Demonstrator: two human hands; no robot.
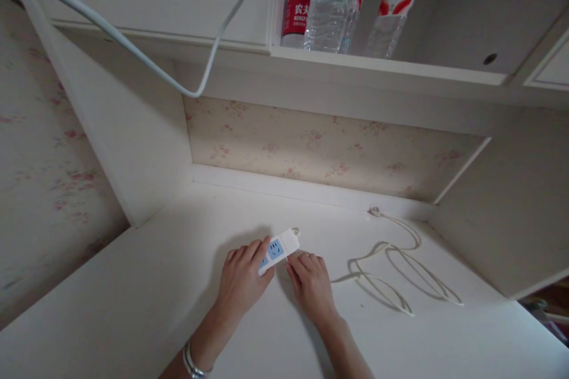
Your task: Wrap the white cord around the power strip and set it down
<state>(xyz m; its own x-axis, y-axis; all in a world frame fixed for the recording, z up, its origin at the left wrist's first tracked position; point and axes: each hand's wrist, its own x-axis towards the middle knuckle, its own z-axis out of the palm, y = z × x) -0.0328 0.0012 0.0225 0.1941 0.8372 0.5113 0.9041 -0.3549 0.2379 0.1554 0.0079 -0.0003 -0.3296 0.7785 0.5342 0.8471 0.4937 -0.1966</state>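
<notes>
A white power strip [290,241] with blue socket faces is held at a tilt just over the white desktop. My left hand [244,269] wraps round its lower left part and covers some of the sockets. Close against the strip's lower right edge, my right hand [311,284] has its fingers curled together on the white power cord [344,278]. That grip is partly hidden by the fingers. The cord bends in a small loop at the strip's upper end, passes out of sight behind my right hand, and comes out on its right side.
Loose cord loops spread over the right of the white desktop [146,284], towards a plug [374,211] by the back edge. An open shelf above holds clear bottles [331,6] and a red-labelled bottle [297,9]. A thick pale cable [133,53] hangs at upper left.
</notes>
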